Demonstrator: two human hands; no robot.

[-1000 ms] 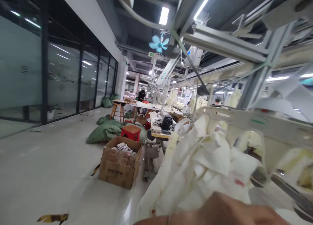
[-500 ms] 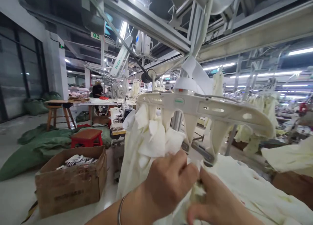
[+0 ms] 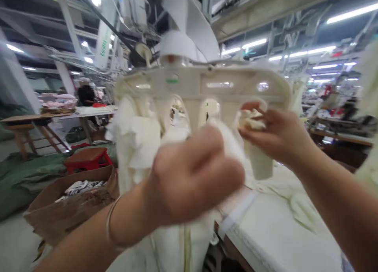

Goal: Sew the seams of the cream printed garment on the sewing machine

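Head view: cream plastic multi-slot hanger [image 3: 191, 82] hangs ahead, pale cream fabric pieces [image 3: 143, 142] draped from its left part. Right hand [image 3: 279, 134]: grip clamped on bunched cream cloth [image 3: 253, 121] at rightmost slot. Left hand [image 3: 197, 177] blurred, curled before hanger's middle; cannot tell whether grip holds anything.

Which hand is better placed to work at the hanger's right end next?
Probably the right hand: it holds pale cloth close to the right end of the hanger. The left hand, blurred, is nearer the middle.
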